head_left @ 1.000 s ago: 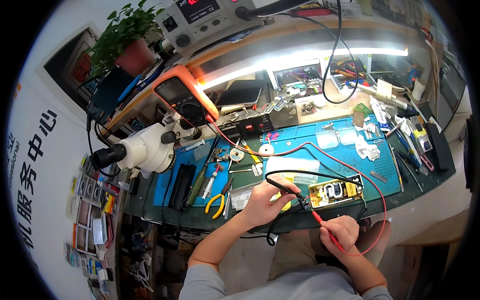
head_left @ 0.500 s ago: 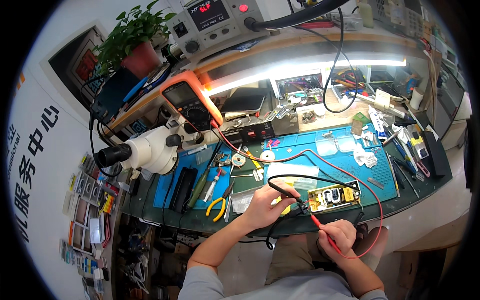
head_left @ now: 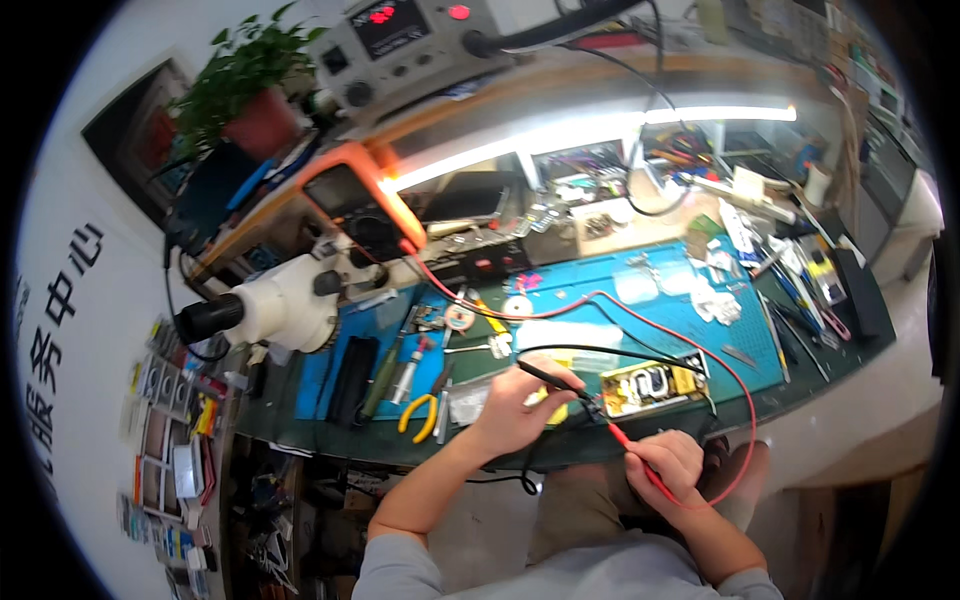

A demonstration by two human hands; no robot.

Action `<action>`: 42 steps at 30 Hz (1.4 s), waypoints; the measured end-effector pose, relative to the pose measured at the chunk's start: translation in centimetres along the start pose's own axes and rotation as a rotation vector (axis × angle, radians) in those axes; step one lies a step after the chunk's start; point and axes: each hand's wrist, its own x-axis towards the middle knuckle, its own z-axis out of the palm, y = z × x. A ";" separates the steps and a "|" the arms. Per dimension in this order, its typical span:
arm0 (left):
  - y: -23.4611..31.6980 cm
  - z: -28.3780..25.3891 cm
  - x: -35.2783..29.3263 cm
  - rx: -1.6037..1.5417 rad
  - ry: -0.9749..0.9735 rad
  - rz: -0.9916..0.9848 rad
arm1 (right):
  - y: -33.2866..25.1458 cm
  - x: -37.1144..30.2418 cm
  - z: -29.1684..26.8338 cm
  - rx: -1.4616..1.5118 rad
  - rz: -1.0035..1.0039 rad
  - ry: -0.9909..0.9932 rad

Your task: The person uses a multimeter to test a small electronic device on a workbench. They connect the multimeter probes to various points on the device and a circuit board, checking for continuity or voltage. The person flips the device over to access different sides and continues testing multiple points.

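My left hand (head_left: pixel 512 410) pinches a black multimeter probe (head_left: pixel 543 375), slanted down toward the left end of a power supply circuit board (head_left: pixel 655 386). My right hand (head_left: pixel 668 462), closed round a red multimeter probe (head_left: pixel 622 436), aims its tip up at the same spot. Both tips come close together by a small dark part (head_left: pixel 594 408) at the board's left end; whether they touch it is too blurred to tell. The red lead (head_left: pixel 735 375) loops back to the orange multimeter (head_left: pixel 362 205), which leans upright at the back.
A white microscope (head_left: pixel 268 308) stands at the left. On the blue mat (head_left: pixel 570 335) lie yellow-handled pliers (head_left: pixel 418 418), a syringe (head_left: pixel 408 376) and a solder spool (head_left: pixel 460 316). Crumpled tissue (head_left: pixel 715 303) and several tools lie at the right. A potted plant (head_left: pixel 262 120) is above.
The whole view has shifted slightly, so bench and hands sit a little further left, and the picture is blurrier. Both hands keep their probes in nearly the same pose near the board.
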 end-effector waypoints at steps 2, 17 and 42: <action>-0.2 0.3 -0.1 -0.016 0.009 0.001 | 0.3 0.0 0.0 -0.017 -0.012 0.002; 0.2 0.2 0.3 0.006 0.012 0.061 | 0.4 -0.1 0.2 0.003 -0.009 0.047; 2.1 -0.3 0.8 0.268 0.124 0.342 | -1.1 3.9 -5.7 0.166 0.059 -0.060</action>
